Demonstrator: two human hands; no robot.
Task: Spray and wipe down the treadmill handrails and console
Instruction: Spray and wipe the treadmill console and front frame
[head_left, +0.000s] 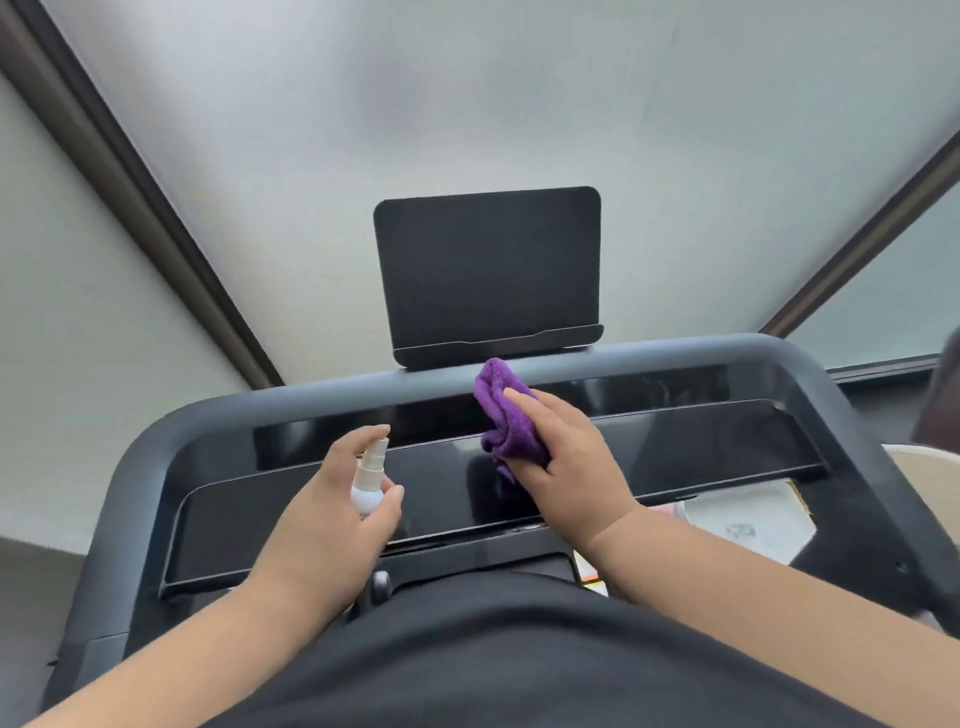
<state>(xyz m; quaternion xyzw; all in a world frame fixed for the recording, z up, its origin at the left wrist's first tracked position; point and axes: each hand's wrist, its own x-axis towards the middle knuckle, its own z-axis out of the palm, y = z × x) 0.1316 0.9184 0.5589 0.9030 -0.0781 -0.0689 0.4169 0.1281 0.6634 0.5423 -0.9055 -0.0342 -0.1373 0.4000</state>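
While wiping: mid-task, judged from purple cloth on console glass and spray bottle held ready.

Right hand (566, 462): fingers curled over bunched purple microfibre cloth (506, 415), pressing it onto glossy black console panel (675, 441).

Left hand (337, 504): fingers wrapped round small white spray bottle (368, 480), forefinger resting on pump top, nozzle aimed at panel ahead of fingers.

Cloth handling: soft, light, limp; likely best kept wadded under flat fingers so no loose corner drags.

Bottle handling: light, smooth plastic, probably slippery if wet; best gripped round body, forefinger free for pump.

Console handling: hard, slick, probably smear-prone; light pressure advised.

Tablet holder (488, 270): beyond cloth fingers, upright on grey handrail bar (311, 397).

Handrail: curving round both hands, just past cloth fingertips; untouched by either hand at present.

Papers (748, 514): right of cloth hand, below panel.
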